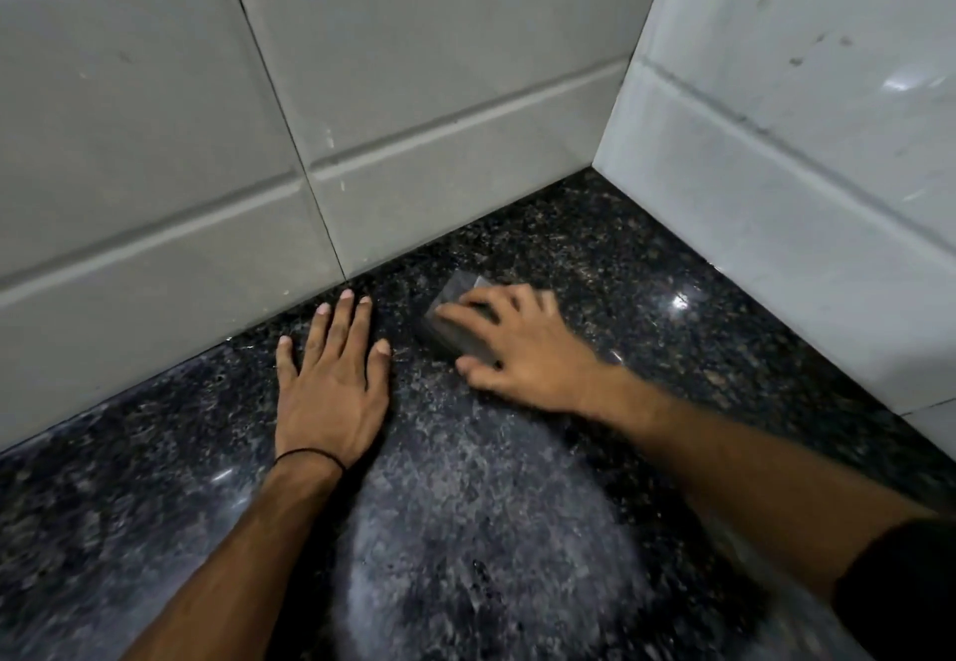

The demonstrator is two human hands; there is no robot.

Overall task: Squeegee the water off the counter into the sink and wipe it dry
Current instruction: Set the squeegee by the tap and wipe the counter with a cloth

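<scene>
Head view shows a dark speckled granite counter (517, 531) filling the lower part of the frame and running into an inside corner. Pale tiled wall (155, 117) bounds the counter along its far edge, and a second tiled wall (802, 117) bounds it on the right; the two meet at the counter's far corner. A broad hazy grey patch covers the counter surface nearest the camera, between the two forearms; whether it is a water film or smearing cannot be determined. Small bright reflections sit on the counter close to the right-hand wall.

Left hand (331, 391) lies palm down on the counter, fingers straight and slightly spread, fingertips just short of the far wall's base. It grasps nothing. A thin dark band (310, 455) circles the left wrist.

Right hand (517, 350) is on the counter just beside the left hand, toward the corner. Its fingers are curled over a small grey rectangular block (455, 319), thumb against the near edge, pressing it flat onto the counter. The block is blurred; whether it is a sponge, pad or folded cloth cannot be told. A dark sleeve (900, 588) covers the right upper forearm at the frame's lower right edge.
</scene>
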